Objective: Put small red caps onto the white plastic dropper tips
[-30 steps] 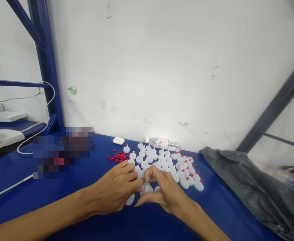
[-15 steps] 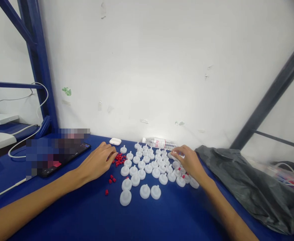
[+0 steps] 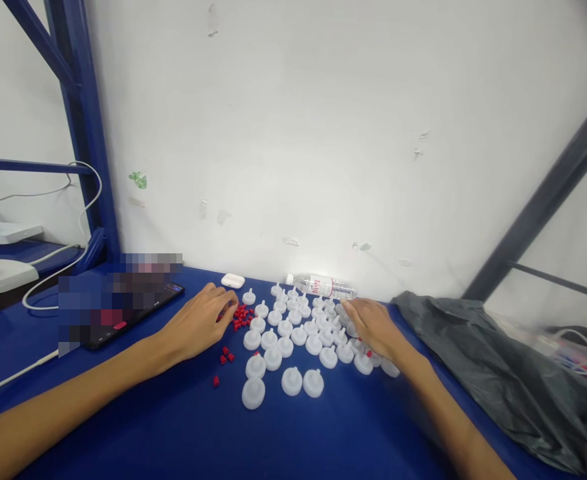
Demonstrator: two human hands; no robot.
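My left hand [image 3: 204, 323] is at the left edge of a pile of small red caps [image 3: 243, 316]. Its fingers are curled in toward the thumb, and whatever lies between the fingertips is hidden. On the right, my right hand [image 3: 373, 325] lies low over the white round spouted lids [image 3: 314, 345], its fingers stretched out and covering some of them. Several lids stand spout up across the table; a few by my right wrist carry a red cap [image 3: 369, 354] on the spout. Loose red caps [image 3: 224, 359] lie nearer me on the left.
A clear plastic bottle [image 3: 321, 286] lies against the wall behind the lids. A white earbud case [image 3: 233, 281] is at the back left. A phone [image 3: 138, 315] rests beside my left forearm. Dark grey sheeting [image 3: 478, 353] drapes the right side of the blue table [image 3: 323, 440].
My right hand has flattened and lowered over the lids; its thumb and fingers were pinched at the back of the group before. My left hand stays by the red caps, and the view has shifted slightly.
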